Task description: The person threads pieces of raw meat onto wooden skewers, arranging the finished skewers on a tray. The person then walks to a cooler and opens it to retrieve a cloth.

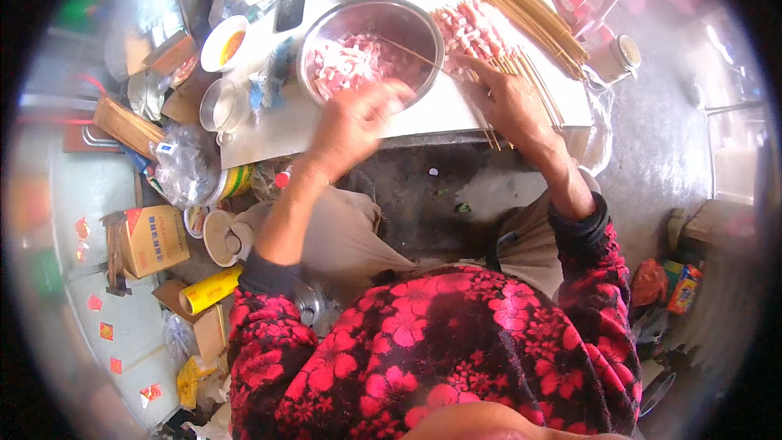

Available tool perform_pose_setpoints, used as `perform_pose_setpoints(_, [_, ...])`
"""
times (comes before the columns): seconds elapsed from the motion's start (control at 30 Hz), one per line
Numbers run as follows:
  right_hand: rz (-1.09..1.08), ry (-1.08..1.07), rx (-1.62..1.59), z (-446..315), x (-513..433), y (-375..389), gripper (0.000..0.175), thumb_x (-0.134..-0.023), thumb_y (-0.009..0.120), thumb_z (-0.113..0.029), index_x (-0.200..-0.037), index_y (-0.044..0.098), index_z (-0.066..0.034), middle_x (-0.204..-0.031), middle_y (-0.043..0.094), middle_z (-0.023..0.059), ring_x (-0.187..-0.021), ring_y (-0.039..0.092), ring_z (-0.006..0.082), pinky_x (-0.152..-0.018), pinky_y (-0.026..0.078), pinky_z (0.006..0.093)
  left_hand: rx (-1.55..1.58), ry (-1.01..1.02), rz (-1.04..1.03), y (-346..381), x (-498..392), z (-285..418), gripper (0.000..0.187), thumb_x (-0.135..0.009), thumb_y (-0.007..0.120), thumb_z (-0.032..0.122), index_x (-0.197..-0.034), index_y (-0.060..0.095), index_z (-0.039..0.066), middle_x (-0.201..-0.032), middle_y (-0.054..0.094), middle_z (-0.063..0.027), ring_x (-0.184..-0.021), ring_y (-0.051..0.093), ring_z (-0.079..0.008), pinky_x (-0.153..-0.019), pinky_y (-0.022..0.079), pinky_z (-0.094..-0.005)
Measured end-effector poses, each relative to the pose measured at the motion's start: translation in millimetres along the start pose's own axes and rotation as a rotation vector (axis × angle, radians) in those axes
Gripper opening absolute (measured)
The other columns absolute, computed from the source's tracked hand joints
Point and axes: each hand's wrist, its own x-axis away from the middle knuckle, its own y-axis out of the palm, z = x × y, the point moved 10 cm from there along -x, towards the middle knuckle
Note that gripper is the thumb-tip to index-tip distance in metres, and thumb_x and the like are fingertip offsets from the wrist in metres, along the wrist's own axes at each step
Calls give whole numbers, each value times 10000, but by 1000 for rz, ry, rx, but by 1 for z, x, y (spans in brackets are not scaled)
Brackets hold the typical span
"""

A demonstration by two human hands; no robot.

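A steel bowl (pixel 303 67) on the table holds small pieces of raw meat (pixel 348 61). My left hand (pixel 354 125), blurred, is over the bowl's near edge with its fingers bent; whether it holds meat cannot be told. In my right hand (pixel 507 98), right of the bowl, is a thin wooden skewer (pixel 412 54) whose far part slants over the bowl. Beside that hand lie rows of skewered meat (pixel 473 27), their bare stick ends pointing towards me.
A large bundle of bare skewers (pixel 531 12) lies at the back right, near a lidded container (pixel 614 60). On the left are a white bowl with orange-yellow contents (pixel 211 43), a clear plastic cup (pixel 221 104), a phone (pixel 290 10) and a blue cloth (pixel 269 82). A cardboard box (pixel 159 241) stands lower left.
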Motion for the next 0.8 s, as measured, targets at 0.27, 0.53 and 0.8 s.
perform_pose_setpoints(0.27, [288, 173, 38, 125, 126, -53, 203, -825, 530, -41, -1019, 574, -3, -964, 598, 164, -880, 597, 321, -746, 475, 364, -301, 40, -942, 210, 97, -38, 226, -841, 536, 270, -962, 589, 87, -793, 626, -148, -748, 621, -334, -637, 493, -469])
perform_pose_setpoints(0.53, [-123, 134, 350, 189, 196, -11, 182, -740, 560, -108, -913, 614, -94, -996, 609, 49, -1072, 527, 244, -1032, 235, 467, -313, -100, -1001, 233, 112, -80, 158, -807, 551, 226, -873, 574, 85, -797, 600, -107, -784, 614, -275, -662, 485, -413])
perform_pose_setpoints(0.8, [-325, 166, 197, 192, 183, -30, 106, -769, 554, -118, -856, 603, -84, -974, 610, 40, -1067, 519, 241, -1002, 283, 464, -226, -124, -1245, 282, 103, -67, 189, -818, 556, 227, -932, 574, 77, -898, 601, -137, -887, 589, -313, -738, 461, -439])
